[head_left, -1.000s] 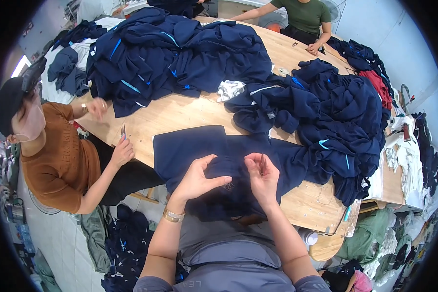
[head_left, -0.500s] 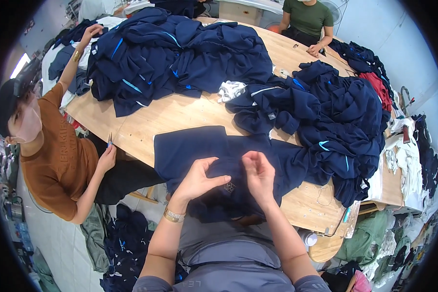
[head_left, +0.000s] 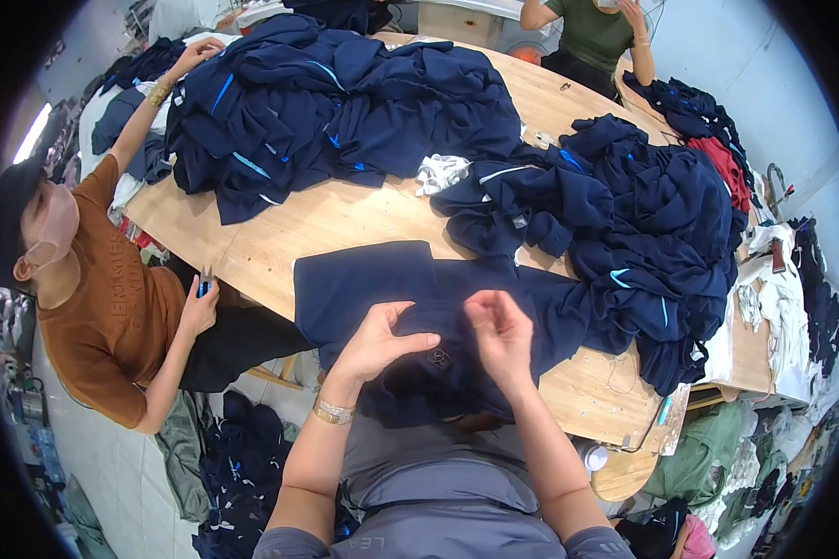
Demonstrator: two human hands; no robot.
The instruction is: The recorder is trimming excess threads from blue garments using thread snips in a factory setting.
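Observation:
A navy garment (head_left: pixel 359 279) lies spread at the table's near edge, with a small light outlined mark on it. My left hand (head_left: pixel 378 345) holds its near part, the thumb on top and the index finger stretched along the cloth; the remaining fingers are hidden. Just to the right, my right hand (head_left: pixel 502 340) is raised over the same garment with thumb and fingertips drawn together. Those fingertips are slightly blurred, and whatever they pinch is too small to make out.
A large navy garment pile (head_left: pixel 345 102) covers the far left of the wooden table (head_left: pixel 298 210), another pile (head_left: pixel 653 214) the right. A white cloth (head_left: pixel 443 174) lies between them. On the left, a co-worker's hand (head_left: pixel 199 307) holds thread snips (head_left: pixel 205 281). Another person (head_left: pixel 597 42) is beyond the table.
My right hand has shifted slightly to the right; my left hand stays in place. The far person has raised both hands. The co-worker on the left has turned their head and shifted the snips.

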